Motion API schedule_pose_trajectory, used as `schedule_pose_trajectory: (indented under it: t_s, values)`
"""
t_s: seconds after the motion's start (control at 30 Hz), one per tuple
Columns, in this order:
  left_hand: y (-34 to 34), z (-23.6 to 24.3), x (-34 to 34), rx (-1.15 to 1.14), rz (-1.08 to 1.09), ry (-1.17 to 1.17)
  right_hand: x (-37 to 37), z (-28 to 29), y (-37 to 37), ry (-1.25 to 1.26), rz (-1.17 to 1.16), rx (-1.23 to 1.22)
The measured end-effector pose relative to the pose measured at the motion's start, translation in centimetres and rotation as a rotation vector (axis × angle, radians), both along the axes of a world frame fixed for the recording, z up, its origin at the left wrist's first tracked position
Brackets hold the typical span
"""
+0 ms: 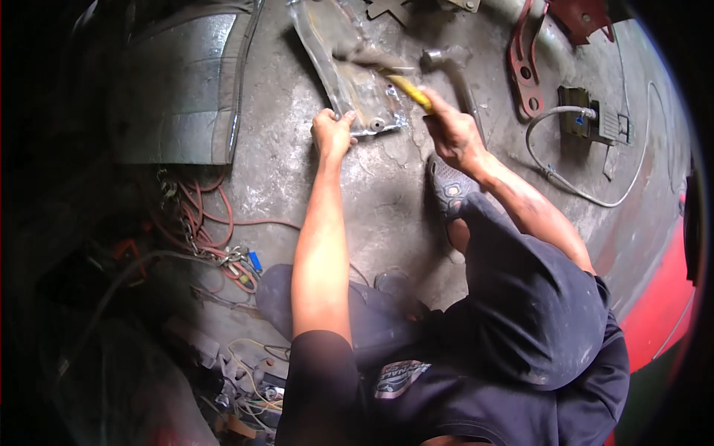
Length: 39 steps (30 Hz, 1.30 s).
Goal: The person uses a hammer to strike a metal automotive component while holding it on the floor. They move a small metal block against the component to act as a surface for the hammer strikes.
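Observation:
A long, bent sheet-metal part [357, 85] with holes and a raised side edge lies on the concrete floor in front of me. My left hand [332, 135] is closed on its near left corner, thumb on top. My right hand [451, 132] is wrapped round the handle of a yellow-handled tool [407, 91]. The tool points left over the metal part; its far end is smeared by motion, so its kind is unclear. Just beyond my right hand a hammer [446, 58] lies on the floor, its handle running back past my wrist.
Red metal brackets [525, 70] lie at the far right. Nearby sits a grey box-like device [591, 119] with a looping cable. A silvery padded sheet [197, 89] lies at left. Red hoses [197, 208], wires and parts clutter the floor below it. My shoe [448, 186] stands near my right forearm.

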<state>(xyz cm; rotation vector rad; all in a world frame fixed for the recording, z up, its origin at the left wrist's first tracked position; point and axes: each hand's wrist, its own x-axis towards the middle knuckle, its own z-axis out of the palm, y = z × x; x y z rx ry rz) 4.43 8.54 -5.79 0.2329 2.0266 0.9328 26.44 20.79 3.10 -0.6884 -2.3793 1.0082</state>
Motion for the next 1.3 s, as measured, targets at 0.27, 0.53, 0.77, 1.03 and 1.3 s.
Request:
schedule_pose_trajectory:
  t_s: [0.27,0.53,0.77,1.03,1.3]
  values:
    - [1.0,0.2,0.6,0.050,0.088,-0.036,-0.2,-0.1,1.9,-0.354,0.005,-0.098]
    - [0.0,-1.0,0.3,0.103,0.105,0.042,0.1,-0.4,0.4,-0.159,0.046,-0.036]
    - [0.6,-0.9,-0.6,0.043,0.105,0.054,-1.4,0.1,2.1,-0.413,0.021,-0.075]
    - [2.0,-0.9,1.2,0.089,0.103,0.026,4.3,-5.5,2.1,-0.576,0.102,0.035]
    - [0.1,-0.9,-0.1,0.083,0.132,0.062,-2.5,3.3,-0.2,0.052,0.031,0.033]
